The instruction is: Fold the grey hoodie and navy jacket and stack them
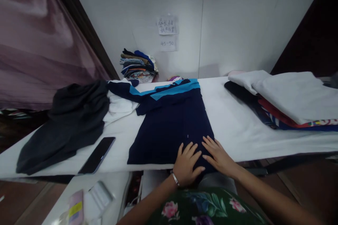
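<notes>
A dark navy long-sleeved top [169,123] with bright blue bands lies on the white-covered table [224,112]. Its right side is folded inward, and a sleeve stretches out to the left at the far end. My left hand [188,165], with a bracelet at the wrist, rests on the lower right part of the top, fingers spread. Beside it my right hand [218,156] lies flat on the top's right edge, fingers stretched out. Neither hand grips anything. Part of the top's near edge is hidden under my hands.
To the left are a crumpled dark grey garment [79,112], a white cloth [120,107] and a phone [97,155]. Folded clothes [138,66] are piled against the wall. A stack topped by a white garment [290,93] sits at right. Paper signs [168,25] hang on the wall.
</notes>
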Motion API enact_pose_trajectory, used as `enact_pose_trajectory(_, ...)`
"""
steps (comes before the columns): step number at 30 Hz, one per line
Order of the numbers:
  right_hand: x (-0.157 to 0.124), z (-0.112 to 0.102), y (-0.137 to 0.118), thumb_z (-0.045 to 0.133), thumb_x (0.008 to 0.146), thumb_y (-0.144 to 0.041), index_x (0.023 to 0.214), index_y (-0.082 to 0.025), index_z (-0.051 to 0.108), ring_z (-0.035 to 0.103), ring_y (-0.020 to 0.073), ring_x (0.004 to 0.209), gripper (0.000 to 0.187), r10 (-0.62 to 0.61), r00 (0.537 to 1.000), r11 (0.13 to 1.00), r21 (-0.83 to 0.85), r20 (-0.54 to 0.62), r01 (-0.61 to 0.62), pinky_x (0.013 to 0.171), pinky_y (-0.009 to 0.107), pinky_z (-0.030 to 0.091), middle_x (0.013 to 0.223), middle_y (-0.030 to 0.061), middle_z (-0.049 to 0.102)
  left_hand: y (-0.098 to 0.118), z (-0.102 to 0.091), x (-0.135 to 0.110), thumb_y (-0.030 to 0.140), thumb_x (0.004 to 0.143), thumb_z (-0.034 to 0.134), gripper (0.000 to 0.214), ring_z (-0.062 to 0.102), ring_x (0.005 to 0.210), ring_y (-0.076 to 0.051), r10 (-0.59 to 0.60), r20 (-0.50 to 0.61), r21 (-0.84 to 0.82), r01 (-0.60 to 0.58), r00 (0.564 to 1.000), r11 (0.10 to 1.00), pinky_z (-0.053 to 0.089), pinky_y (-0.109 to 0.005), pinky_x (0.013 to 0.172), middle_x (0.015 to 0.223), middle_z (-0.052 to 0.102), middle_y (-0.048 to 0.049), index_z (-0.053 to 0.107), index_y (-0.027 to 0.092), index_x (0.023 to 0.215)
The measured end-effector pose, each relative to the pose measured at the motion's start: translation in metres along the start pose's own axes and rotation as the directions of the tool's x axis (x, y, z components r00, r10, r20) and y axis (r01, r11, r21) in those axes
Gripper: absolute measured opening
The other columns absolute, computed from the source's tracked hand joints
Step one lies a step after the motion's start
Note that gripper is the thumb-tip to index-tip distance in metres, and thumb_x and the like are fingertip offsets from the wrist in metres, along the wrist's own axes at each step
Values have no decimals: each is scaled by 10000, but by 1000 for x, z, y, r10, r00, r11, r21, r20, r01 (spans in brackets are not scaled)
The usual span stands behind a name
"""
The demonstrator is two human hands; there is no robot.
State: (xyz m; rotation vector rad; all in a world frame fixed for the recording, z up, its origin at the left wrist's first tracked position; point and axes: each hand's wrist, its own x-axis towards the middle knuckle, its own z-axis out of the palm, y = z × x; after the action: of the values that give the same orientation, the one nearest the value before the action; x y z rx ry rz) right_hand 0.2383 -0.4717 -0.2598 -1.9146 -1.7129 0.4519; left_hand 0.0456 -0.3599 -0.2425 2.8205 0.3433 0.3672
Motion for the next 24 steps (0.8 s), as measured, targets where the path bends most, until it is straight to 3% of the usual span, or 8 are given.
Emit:
enact_pose_trajectory(3,3,-8,13,500,860,-342,1359,-245,508,290,237,1400,509,27,996,971,239,-89,-5,1147,508,221,1498,62,367,15,9,0,585,853,490,633,371,1335,-282,128,-8,27,-128,992,991,169,-568,1128,1447,448,-104,456,209,1361)
enact_pose_trajectory(7,43,-34,43,479,767,-205,1260,-238,599,444,217,1310,509,219,939,897,434,-265,-87,1131,446,305,1386,34,526,30,12,12,443,828,593,635,405,1279,-268,165,50,96,-169,985,981,256,-497,1090,1462,417,-105,404,207,1387)
enact_pose_trajectory(11,96,-55,64,492,767,-189,1319,-193,541,558,255,1194,554,454,864,776,573,-217,-264,962,426,500,1324,105,576,37,6,23,309,813,610,554,459,1159,-257,96,104,123,-108,990,987,376,-424,955,1363,498,-100,448,197,1330)
enact_pose_trajectory(15,140,-64,73,496,819,-206,1410,-143,417,652,252,1026,599,511,842,746,578,-175,-332,767,379,583,1241,171,616,37,-2,27,248,886,490,282,510,977,-216,61,157,137,-83,986,987,416,-369,793,1119,608,-52,558,210,1157)
enact_pose_trajectory(19,176,-71,78,505,858,-244,1429,-34,335,689,230,842,632,572,808,735,523,-137,-431,664,334,574,989,179,703,34,-1,27,244,931,416,225,508,893,-191,39,153,161,-64,987,985,404,-340,734,996,610,-32,579,228,1085)
enact_pose_trajectory(24,205,-73,85,578,827,-291,1367,-40,439,672,238,833,611,615,764,767,376,-196,-521,727,353,539,980,161,707,28,6,28,260,927,439,181,508,866,-179,122,186,170,-154,975,973,401,-318,710,944,593,-42,585,214,1024)
